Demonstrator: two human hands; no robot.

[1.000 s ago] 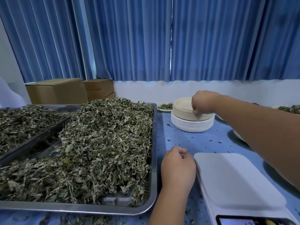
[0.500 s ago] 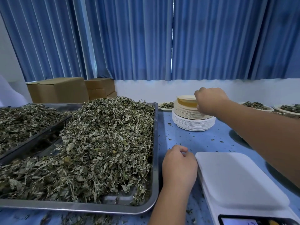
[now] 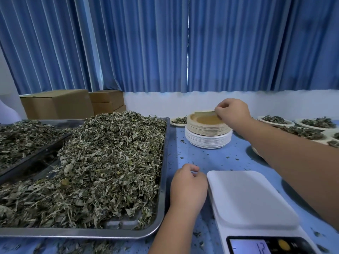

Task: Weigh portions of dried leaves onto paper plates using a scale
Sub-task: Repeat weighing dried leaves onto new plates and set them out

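A stack of paper plates (image 3: 208, 136) stands at the middle back of the blue table, tan plates above white ones. My right hand (image 3: 232, 113) pinches the rim of the top paper plate (image 3: 204, 113) and holds it tilted just above the stack. A white digital scale (image 3: 251, 200) with a bare platform sits at the front right, its display lit. My left hand (image 3: 187, 187) rests loosely curled on the table between the scale and the metal tray (image 3: 162, 198), holding nothing. The tray is heaped with dried leaves (image 3: 102, 165).
A second tray of leaves (image 3: 23, 136) overlaps the first at the left. Several filled plates (image 3: 275, 120) line the right back, and one small filled plate (image 3: 178, 121) sits behind the stack. Cardboard boxes (image 3: 56, 104) stand at the back left. Leaf crumbs dot the table.
My right hand has lifted the top plate's edge off the stack and raised it slightly. My left hand has stayed beside the scale.
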